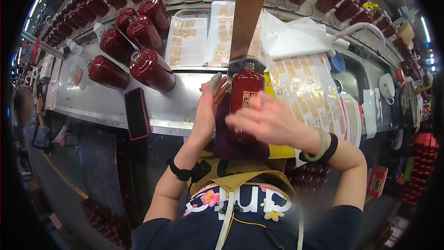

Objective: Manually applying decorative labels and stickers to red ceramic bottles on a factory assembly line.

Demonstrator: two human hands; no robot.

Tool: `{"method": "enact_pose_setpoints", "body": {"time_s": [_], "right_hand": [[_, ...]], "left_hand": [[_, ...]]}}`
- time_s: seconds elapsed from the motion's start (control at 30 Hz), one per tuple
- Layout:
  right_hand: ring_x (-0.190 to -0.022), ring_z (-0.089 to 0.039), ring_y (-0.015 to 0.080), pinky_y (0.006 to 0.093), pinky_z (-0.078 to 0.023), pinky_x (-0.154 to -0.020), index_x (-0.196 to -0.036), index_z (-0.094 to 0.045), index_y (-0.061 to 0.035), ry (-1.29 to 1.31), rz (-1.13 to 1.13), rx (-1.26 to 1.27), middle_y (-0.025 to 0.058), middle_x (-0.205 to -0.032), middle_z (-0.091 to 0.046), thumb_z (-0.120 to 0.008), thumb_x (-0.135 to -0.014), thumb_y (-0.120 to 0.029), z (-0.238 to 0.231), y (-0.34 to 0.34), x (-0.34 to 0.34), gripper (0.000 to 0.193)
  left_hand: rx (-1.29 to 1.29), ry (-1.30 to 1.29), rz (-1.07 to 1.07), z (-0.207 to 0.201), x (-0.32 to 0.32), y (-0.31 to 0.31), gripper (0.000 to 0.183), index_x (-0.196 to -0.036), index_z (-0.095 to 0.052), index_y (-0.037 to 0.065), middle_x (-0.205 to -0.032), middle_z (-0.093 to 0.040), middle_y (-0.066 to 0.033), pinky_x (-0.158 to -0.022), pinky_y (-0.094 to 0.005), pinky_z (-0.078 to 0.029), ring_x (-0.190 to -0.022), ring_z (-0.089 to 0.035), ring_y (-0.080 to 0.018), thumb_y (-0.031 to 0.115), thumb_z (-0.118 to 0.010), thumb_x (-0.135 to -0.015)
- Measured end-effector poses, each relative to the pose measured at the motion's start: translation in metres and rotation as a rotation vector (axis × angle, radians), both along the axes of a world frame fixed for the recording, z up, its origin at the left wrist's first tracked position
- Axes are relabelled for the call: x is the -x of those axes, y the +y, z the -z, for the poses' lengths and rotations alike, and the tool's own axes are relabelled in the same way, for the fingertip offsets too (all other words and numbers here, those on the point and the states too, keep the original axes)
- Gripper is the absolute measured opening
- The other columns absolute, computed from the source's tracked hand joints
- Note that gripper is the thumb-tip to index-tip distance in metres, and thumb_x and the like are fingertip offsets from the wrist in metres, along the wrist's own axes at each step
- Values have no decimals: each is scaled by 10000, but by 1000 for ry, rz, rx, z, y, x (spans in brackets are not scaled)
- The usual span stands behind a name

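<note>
A dark red glass bottle (247, 81) with a clear neck lies in front of me on a dark purple cloth (225, 132), its neck pointing away. A small gold label (251, 96) shows on its upper face. To the left of the bottle is my left hand (209, 106), fingers straight and a greenish cover on one fingertip; it appears to hold nothing. Over the bottle's lower part, just beside the label, is my right hand (266, 118). Motion smears its bent fingers, so whether they touch the glass or pinch anything is unclear.
Several red bottles (150, 70) stand at the left, with a phone (137, 113) nearby. Sheets of gold labels (187, 40) lie behind, and more label sheets (305, 90) at right. A brown post (249, 14) rises beyond the bottle. A sink (351, 76) is farther right.
</note>
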State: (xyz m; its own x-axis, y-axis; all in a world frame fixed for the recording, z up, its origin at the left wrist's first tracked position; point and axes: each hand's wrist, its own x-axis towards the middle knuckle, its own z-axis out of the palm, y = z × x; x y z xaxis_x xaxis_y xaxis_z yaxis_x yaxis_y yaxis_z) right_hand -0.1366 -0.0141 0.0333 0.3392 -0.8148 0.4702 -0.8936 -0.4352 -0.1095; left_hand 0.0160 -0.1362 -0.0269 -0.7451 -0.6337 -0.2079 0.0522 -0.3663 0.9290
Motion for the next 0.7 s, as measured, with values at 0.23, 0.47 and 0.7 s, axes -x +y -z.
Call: {"method": "enact_pose_setpoints", "body": {"time_s": [0.23,0.47,0.7], "right_hand": [[-831,-611,164,361,-471,-819,-1045,-707,-171,134,125,228,-16,-1007,-716,-692,-868,-211,-1,-39,57,182],[-792,-598,210,350,-476,-778,-1005,-746,-180,-377,224,136,2,-979,-742,-823,-756,-47,35,9,38,293],[-880,-624,171,403,-520,-811,-1063,-757,-178,-19,-186,1,-22,-1014,-727,-775,-814,-201,10,23,12,252]], "left_hand": [[65,63,-9,3,-11,-1,896,-1600,-298,-2,-1595,-423,-217,-1236,-452,-305,-1471,-426,-326,700,-147,-1064],[14,38,23,4,-15,-2,877,-1582,-333,-16,-1519,-510,-223,-1191,-425,-350,-1383,-506,-295,681,-166,-1078],[-25,83,-13,7,-13,3,841,-1570,-344,-49,-1499,-531,-223,-1179,-402,-362,-1366,-527,-274,630,-172,-1104]]}}
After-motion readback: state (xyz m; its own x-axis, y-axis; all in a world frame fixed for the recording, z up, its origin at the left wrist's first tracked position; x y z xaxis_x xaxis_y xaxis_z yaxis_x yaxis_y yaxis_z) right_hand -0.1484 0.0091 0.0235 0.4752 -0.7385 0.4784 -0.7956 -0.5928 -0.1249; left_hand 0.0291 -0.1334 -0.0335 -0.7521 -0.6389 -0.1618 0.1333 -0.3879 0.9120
